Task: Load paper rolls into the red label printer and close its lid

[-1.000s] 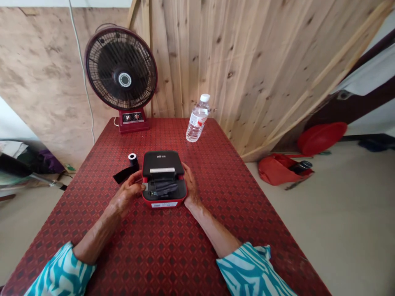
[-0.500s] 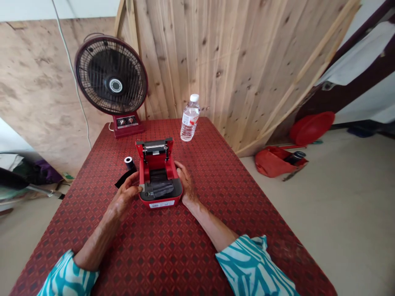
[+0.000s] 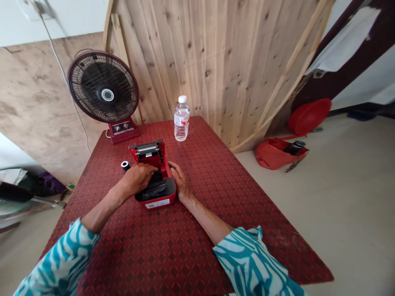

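Observation:
A small red-and-black label printer (image 3: 158,203) stands on the table with its lid (image 3: 148,150) swung up at the back. Black ribbon film (image 3: 154,190) lies crumpled over its front part. My left hand (image 3: 138,178) reaches over the printer's left side, its fingers bent together inside the compartment; what they pinch, if anything, is hidden. Against the right side wall my right hand (image 3: 181,181) holds the printer steady, fingers along its edge. A black roll with a white core (image 3: 125,164) stands just left of the printer, partly behind my left hand.
At the back of the red patterned table (image 3: 191,246) stand a water bottle (image 3: 182,121) and a dark red fan (image 3: 106,94). Wooden boards (image 3: 216,61) rise behind. On the floor to the right are a red bag (image 3: 271,154) and a red basin (image 3: 310,117).
My left hand has moved from the printer's left front edge up and right into its open compartment. My right hand stays at the right side. The view has shifted slightly.

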### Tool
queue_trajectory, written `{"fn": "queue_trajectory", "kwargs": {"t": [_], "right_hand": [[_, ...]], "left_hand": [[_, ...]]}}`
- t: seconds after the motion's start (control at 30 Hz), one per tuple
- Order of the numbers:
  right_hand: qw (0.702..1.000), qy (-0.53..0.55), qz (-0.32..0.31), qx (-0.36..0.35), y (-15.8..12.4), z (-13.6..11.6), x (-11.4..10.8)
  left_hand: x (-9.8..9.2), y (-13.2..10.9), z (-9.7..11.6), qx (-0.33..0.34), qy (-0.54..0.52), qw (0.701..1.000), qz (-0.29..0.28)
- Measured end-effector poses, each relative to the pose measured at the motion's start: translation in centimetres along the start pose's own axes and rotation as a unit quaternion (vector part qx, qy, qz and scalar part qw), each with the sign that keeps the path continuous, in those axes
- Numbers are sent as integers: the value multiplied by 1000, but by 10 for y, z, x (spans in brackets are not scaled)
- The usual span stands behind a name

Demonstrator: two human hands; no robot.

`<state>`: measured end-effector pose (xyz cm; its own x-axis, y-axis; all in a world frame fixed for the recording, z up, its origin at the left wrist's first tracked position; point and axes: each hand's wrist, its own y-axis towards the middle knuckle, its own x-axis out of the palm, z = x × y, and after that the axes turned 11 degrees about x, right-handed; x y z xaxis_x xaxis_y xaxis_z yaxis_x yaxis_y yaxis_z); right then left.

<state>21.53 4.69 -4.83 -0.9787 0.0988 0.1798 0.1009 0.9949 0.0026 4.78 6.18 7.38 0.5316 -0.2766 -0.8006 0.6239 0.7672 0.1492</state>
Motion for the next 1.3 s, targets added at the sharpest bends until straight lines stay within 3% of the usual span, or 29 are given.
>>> {"fn": "queue_trajectory", "kwargs": {"t": [0.1, 0.37, 0.73, 0.97, 1.1, 1.2, 1.3], "right_hand": [[1000, -5, 0, -9, 0, -2, 0], [1000, -10, 8, -17, -1, -5, 0], [999, -33, -13, -31, -1, -10, 1], [999, -25, -11, -33, -1, -9, 1], [999, -28, -11, -28, 0, -8, 1], [999, -20, -11, -23, 1, -6, 2], [1000, -14, -12, -21, 2, -5, 2]], "left_hand": [[5, 23, -6, -32, 118, 989, -86], [-1, 33, -13, -1, 159, 974, -164], [-7, 10, -13, 14, 171, 978, -121], [-11, 13, -7, 41, 149, 984, -87], [-25, -5, 8, 44, 71, 996, -29], [-49, -33, 9, 0, -33, 995, 89], [-78, -61, -8, -87, -106, 968, 210]]}}
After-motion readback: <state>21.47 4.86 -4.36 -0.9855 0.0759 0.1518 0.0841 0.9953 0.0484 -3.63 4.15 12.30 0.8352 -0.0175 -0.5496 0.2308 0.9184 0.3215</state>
